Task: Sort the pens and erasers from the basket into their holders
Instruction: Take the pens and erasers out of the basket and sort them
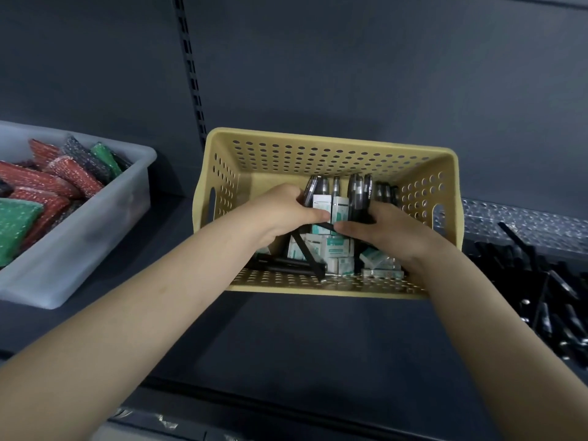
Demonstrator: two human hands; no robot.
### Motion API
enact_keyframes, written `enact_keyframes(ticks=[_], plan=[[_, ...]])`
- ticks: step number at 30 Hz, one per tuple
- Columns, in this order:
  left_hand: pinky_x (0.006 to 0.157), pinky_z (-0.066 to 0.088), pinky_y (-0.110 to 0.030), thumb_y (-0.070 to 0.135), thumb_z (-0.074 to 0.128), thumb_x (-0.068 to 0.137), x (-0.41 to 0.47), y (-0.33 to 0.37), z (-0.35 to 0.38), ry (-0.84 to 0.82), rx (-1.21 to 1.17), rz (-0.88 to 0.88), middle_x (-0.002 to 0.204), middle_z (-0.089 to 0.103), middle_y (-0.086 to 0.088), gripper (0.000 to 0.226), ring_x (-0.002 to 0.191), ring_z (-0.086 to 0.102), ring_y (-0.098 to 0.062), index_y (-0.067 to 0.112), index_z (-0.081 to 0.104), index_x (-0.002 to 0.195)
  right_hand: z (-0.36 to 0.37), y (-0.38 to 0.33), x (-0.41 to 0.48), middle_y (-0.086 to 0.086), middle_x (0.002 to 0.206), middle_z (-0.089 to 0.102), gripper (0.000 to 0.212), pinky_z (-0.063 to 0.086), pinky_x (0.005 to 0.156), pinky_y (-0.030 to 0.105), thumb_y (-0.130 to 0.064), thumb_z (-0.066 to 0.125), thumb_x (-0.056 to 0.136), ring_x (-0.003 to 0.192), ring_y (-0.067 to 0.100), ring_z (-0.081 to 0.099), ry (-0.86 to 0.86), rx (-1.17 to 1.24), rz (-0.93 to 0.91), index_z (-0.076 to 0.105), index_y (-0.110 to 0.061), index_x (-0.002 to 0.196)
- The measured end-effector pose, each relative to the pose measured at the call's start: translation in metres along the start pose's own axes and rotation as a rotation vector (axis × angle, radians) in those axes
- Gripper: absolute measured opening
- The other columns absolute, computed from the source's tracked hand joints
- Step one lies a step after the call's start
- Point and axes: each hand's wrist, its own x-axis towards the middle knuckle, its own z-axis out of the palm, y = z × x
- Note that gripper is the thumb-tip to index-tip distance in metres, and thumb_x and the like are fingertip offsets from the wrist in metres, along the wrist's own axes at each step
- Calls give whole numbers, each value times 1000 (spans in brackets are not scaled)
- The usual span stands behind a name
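Basket [318,160] between grey tub [79,249] and, seemingly, pens [547,300].

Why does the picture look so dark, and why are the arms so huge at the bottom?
Head view: the light is dim and the shelving dark grey, so the yellow basket stands out. Head view: the wide-angle lens stretches the forearms near the edges. Head view: the black pens at far right look soft, with small glints.

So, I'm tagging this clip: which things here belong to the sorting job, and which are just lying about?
Job: basket, pens, erasers, left hand and right hand gripping pens, clear tray at right.
Lying about: grey tub, coloured pads inside it.
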Motion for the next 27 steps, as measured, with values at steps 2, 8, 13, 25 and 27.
enact_keyframes(ticks=[2,8,13,25,27], plan=[[82,32,-23,36,68,87,-1,1,-1,-19,-34,-4,122,55,1,49,97,41,-9,15,54,128,-1,-1,0,-7,113,68,44,50,94,33,-36,75,81,106,13,64,-11,51,-8,60,-21,121],[95,35,-25,40,72,83,-3,2,-3,-38,-71,-16,127,52,8,57,112,48,-12,19,50,131,-1,-3,6,-5,121,67,87,47,101,44,-57,86,53,113,18,62,-31,90,2,56,-24,127],[87,43,-30,37,64,90,0,1,-2,-13,-40,26,99,57,9,23,99,54,-14,25,51,105,-7,6,15,1,125,63,119,49,98,44,-82,77,35,112,22,60,36,-16,25,52,-17,131],[95,34,-28,28,46,101,-6,7,-24,-10,-2,186,125,53,7,27,113,46,-10,20,51,127,-20,-30,-7,20,90,69,51,54,81,45,-55,65,84,79,34,66,166,-219,-240,63,-10,108],[104,36,-33,25,46,101,-2,8,-31,10,-53,200,129,55,4,27,119,49,-13,20,52,127,-23,-36,-6,27,108,65,41,51,89,55,-53,65,85,98,45,61,209,-186,-269,64,-19,108]])
